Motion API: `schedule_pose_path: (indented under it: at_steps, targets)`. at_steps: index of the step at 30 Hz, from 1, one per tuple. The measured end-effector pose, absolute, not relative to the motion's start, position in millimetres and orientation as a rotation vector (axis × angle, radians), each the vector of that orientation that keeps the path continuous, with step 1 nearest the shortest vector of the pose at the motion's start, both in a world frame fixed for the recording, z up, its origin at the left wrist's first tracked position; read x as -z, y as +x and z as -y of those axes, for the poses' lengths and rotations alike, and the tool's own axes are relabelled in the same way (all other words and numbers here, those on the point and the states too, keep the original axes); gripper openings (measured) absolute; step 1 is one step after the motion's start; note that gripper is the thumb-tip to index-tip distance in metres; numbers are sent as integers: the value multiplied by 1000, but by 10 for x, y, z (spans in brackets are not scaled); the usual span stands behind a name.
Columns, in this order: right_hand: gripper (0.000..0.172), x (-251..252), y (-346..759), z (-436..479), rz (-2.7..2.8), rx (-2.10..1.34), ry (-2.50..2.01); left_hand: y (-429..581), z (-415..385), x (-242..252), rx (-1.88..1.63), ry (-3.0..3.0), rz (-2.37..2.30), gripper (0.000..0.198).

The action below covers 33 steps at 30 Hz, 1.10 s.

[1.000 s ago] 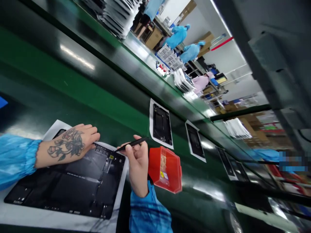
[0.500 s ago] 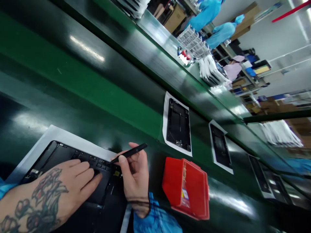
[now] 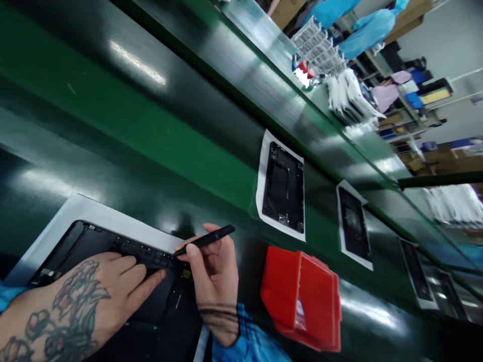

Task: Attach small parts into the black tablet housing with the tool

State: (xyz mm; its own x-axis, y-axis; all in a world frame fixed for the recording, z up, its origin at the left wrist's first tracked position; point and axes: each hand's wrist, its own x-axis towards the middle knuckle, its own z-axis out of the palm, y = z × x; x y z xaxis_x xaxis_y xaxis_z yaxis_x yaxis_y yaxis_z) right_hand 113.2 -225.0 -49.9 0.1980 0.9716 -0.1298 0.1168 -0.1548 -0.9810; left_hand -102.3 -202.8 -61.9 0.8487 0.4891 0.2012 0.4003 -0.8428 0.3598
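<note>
Where the right hand (image 3: 217, 284) points the tool (image 3: 215, 236), the housing (image 3: 162, 317) lies beneath.

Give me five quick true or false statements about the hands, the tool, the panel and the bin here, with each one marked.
1. The right hand holds a slim black tool. True.
2. The tool's tip points away from the work. False: it points toward the dark panel.
3. The left hand lies over the panel. True.
4. The panel lies on a white sheet. True.
5. The left hand holds a bin. False: the red bin is apart from both hands.
</note>
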Motion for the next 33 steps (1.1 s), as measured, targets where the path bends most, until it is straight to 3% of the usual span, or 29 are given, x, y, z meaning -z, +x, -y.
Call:
schedule_pose_path:
  at_steps: [9, 15, 25, 33]
  targets:
    - [33, 550, 1142, 2301, 1152, -1080, -1531, -1100, 2167, 563, -30, 2715, -701, 75]
    - [37, 534, 1133, 2299, 1162, -1063, -1512, -1041, 2051, 572, -308, 2715, -695, 55]
    - [34, 549, 1146, 2321, 1249, -996, -1527, -1041, 2016, 561, -224, 2748, -660, 55]
    - [45, 502, 1144, 2302, 1301, -996, -1462, -1024, 2048, 546, -267, 2720, -693, 53]
